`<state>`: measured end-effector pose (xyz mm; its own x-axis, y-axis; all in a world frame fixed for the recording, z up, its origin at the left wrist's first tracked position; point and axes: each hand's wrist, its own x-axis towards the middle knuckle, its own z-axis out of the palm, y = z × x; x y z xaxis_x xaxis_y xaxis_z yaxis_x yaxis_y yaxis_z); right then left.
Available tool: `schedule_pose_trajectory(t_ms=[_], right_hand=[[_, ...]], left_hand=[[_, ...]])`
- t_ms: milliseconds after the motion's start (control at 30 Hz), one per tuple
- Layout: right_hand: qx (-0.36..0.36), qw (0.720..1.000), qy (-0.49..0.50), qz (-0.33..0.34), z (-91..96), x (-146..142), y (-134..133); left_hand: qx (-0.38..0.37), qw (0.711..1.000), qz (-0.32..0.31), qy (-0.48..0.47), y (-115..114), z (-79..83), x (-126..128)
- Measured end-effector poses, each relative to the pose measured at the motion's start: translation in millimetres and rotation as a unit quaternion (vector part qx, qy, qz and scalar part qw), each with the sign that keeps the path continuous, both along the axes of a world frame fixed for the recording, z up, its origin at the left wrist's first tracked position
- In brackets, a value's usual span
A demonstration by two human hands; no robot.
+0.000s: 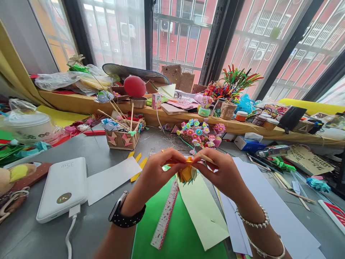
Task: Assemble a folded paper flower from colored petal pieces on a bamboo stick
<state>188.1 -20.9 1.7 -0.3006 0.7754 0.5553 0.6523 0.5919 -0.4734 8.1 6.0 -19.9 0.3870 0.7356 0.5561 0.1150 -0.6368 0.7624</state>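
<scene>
An orange-yellow folded paper flower point(185, 174) with pale and bluish tips hangs between my two hands, above the green sheet. My left hand point(159, 169) pinches its upper edge from the left between thumb and fingertips. From the right, my right hand point(221, 171) pinches the same edge, and a thin wooden stick point(207, 158) lies across its fingers. Below are a patterned ruler point(165, 219) and a pale green paper sheet point(203, 212), both on the green sheet point(147, 233). Yellow paper strips point(138, 169) lie beyond my left wrist.
At left, a white power bank point(64, 189) with a cable is beside a white paper piece point(111, 183). White sheets point(265, 212) spread at right. Behind are a cardboard box point(122, 138) with sticks, crocheted flowers point(198, 132) and a cluttered ledge point(172, 117) under the windows.
</scene>
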Motion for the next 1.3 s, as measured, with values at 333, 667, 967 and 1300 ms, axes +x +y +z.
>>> schedule_pose_trajectory(t_ms=[333,667,967,1300], right_hand=[[0.063,0.995,0.026,0.068,-0.7,-0.4,0.7],[0.235,0.97,-0.03,0.048,-2.9,-2.0,1.9],[0.169,0.981,0.092,-0.023,-1.6,-3.1,-3.1],[0.062,0.997,-0.033,-0.024,3.6,3.0,-3.2]], left_hand=[[0.045,0.998,0.036,0.02,-1.1,3.6,0.0],[-0.022,0.999,0.014,-0.044,-2.9,2.7,2.6],[-0.191,0.968,-0.133,-0.091,-2.3,1.4,3.8],[-0.175,0.983,-0.054,0.003,-5.2,6.1,7.8]])
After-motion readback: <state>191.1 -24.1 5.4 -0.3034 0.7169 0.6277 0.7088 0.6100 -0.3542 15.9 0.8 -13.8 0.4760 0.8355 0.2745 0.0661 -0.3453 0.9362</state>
